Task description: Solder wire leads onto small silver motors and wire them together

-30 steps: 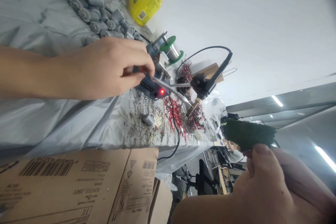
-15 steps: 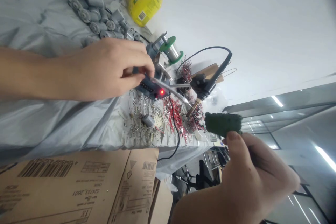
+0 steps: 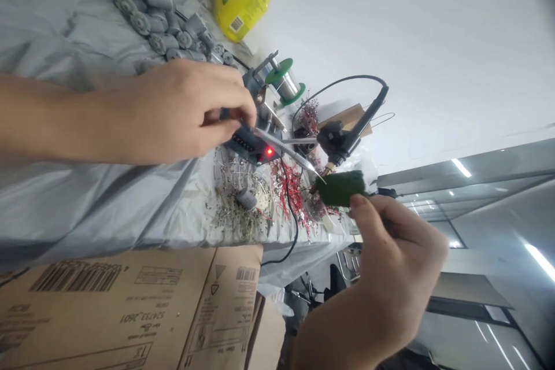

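Note:
My left hand (image 3: 195,113) reaches in from the left, thumb and fingertips pinched at the near end of a thin pale tube (image 3: 286,153) with a fine metal tip. My right hand (image 3: 385,254), at lower right, grips a small dark green piece of scouring pad (image 3: 340,188) with rough edges between thumb and fingers. The pad overlaps the tip of a soldering iron (image 3: 358,124) clamped on a stand; whether they touch I cannot tell. Behind my left fingers is a dark blue solder feeder (image 3: 245,147) with a red light, carrying a solder spool (image 3: 285,82).
Several grey motors (image 3: 156,26) lie on the sheet-covered table (image 3: 173,208). A yellow package (image 3: 243,0) stands by the wall. Red and black wires (image 3: 292,196) and small metal-leaded parts (image 3: 229,214) are heaped near the feeder. A cardboard box (image 3: 130,306) is beside the table.
My right hand has moved left in the picture, bringing the green pad from beside the iron to its tip. My left hand has stayed almost where it was.

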{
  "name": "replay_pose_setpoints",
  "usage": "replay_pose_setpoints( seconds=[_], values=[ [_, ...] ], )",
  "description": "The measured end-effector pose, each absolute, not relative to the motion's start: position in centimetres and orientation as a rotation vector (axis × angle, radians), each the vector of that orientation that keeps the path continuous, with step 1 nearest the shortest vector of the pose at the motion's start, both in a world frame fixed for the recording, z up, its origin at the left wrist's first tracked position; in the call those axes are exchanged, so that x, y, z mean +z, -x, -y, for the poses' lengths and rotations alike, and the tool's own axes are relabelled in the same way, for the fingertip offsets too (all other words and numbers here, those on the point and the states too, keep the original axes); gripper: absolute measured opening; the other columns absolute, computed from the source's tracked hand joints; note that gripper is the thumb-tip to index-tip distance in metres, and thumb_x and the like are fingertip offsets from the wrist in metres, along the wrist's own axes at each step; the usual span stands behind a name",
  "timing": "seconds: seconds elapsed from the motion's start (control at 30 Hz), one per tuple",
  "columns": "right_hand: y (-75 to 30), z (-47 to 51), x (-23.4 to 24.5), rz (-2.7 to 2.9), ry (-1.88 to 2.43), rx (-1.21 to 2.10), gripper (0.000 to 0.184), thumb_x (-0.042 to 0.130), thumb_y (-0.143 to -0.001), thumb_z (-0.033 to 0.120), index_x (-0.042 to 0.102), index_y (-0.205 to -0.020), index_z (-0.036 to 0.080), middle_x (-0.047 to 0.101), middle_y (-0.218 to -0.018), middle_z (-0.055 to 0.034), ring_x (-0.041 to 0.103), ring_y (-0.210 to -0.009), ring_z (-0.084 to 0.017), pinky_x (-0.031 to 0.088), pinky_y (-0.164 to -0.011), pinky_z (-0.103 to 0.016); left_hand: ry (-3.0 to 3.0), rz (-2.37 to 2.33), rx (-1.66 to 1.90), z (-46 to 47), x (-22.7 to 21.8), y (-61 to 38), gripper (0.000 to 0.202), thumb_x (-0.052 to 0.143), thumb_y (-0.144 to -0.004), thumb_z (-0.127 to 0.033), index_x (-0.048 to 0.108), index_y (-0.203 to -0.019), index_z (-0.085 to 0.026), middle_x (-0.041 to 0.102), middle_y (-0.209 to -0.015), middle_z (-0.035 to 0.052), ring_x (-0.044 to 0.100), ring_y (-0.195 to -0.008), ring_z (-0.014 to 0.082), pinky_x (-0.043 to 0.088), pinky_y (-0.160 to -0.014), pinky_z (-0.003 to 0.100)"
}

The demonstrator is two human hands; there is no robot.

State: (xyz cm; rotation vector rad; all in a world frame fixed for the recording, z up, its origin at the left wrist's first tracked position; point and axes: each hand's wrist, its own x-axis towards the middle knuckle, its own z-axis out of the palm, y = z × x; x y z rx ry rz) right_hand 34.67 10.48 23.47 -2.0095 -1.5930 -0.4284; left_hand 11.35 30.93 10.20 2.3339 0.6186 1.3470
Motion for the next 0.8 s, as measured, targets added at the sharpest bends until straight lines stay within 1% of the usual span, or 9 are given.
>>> replay_pose_setpoints(
  seconds=[0.1, 0.17, 0.23, 0.33, 0.4, 0.53, 0.67, 0.8],
  values=[
    [-34.6, -10.8, 23.9, 1.651, 2.014, -0.307, 0.029, 0.077, -0.093, 0.03, 0.068, -0.067, 0.021, 0.038, -0.058, 0.005, 0.034, -0.056, -0.011, 0.026, -0.05, -0.028, -2.334, -0.65, 1.344, -30.9, 10.3, -11.3, 0.041, 0.04, -0.102, -0.04, 0.079, -0.11, -0.03, 0.075, -0.107, 0.001, 0.064, -0.081, 0.0147, 0.053, -0.079, 0.04],
    [-34.5, -11.0, 24.1, 1.662, 2.054, -0.231, 0.034, 0.077, -0.093, 0.032, 0.066, -0.063, 0.02, 0.038, -0.057, 0.0046, 0.034, -0.056, -0.011, 0.024, -0.049, -0.028, -2.34, -0.653, 1.339, -30.9, 10.3, -11.2, 0.041, 0.04, -0.102, -0.04, 0.078, -0.11, -0.031, 0.074, -0.106, 0.0009, 0.061, -0.077, 0.0144, 0.052, -0.077, 0.04],
    [-34.5, -11.3, 24.4, 1.594, 2.052, -0.271, 0.037, 0.076, -0.094, 0.033, 0.064, -0.061, 0.021, 0.036, -0.056, 0.005, 0.031, -0.055, -0.01, 0.022, -0.048, -0.028, -2.344, -0.628, 1.349, -30.9, 10.3, -11.2, 0.04, 0.04, -0.104, -0.039, 0.078, -0.111, -0.03, 0.073, -0.105, 0.0004, 0.059, -0.073, 0.0136, 0.051, -0.075, 0.039],
    [-34.5, -11.6, 24.6, 1.623, 2.041, -0.237, 0.037, 0.076, -0.093, 0.034, 0.064, -0.06, 0.021, 0.037, -0.056, 0.0052, 0.031, -0.054, -0.01, 0.025, -0.049, -0.028, -2.34, -0.554, 1.417, -31.1, 10.0, -11.3, 0.038, 0.044, -0.107, -0.038, 0.079, -0.11, -0.026, 0.071, -0.102, 0.0003, 0.058, -0.071, 0.013, 0.05, -0.074, 0.036],
    [-34.3, -11.6, 24.8, 1.701, 2.067, -0.203, 0.039, 0.077, -0.092, 0.035, 0.063, -0.059, 0.02, 0.038, -0.056, 0.0048, 0.032, -0.054, -0.01, 0.023, -0.048, -0.028, -2.33, -0.517, 1.462, -31.2, 9.8, -11.5, 0.036, 0.047, -0.109, -0.037, 0.08, -0.108, -0.022, 0.071, -0.1, 0.0004, 0.059, -0.072, 0.0136, 0.05, -0.072, 0.035],
    [-34.1, -11.3, 25.2, 1.649, 2.073, -0.39, 0.036, 0.075, -0.094, 0.033, 0.064, -0.062, 0.021, 0.037, -0.056, 0.0051, 0.031, -0.054, -0.01, 0.022, -0.049, -0.028, -2.329, -0.486, 1.48, -31.4, 9.6, -11.5, 0.034, 0.049, -0.11, -0.037, 0.08, -0.109, -0.022, 0.069, -0.099, -0.0008, 0.059, -0.071, 0.0131, 0.049, -0.074, 0.034],
    [-33.9, -11.1, 25.3, 1.801, 2.115, -0.282, 0.042, 0.077, -0.094, 0.037, 0.058, -0.06, 0.02, 0.033, -0.058, 0.0054, 0.029, -0.055, -0.009, 0.021, -0.048, -0.028, -2.321, -0.482, 1.483, -31.4, 9.6, -11.4, 0.035, 0.049, -0.11, -0.036, 0.079, -0.107, -0.02, 0.068, -0.098, -0.0005, 0.056, -0.07, 0.0121, 0.048, -0.075, 0.033],
    [-33.6, -11.2, 25.2, 1.727, 2.088, -0.42, 0.041, 0.075, -0.094, 0.032, 0.056, -0.06, 0.02, 0.034, -0.059, 0.0049, 0.03, -0.057, -0.009, 0.02, -0.049, -0.028, -2.329, -0.486, 1.454, -31.3, 9.8, -11.2, 0.029, 0.052, -0.109, -0.027, 0.08, -0.11, -0.02, 0.071, -0.101, 0.0002, 0.054, -0.069, 0.0108, 0.049, -0.077, 0.033]
  ],
)
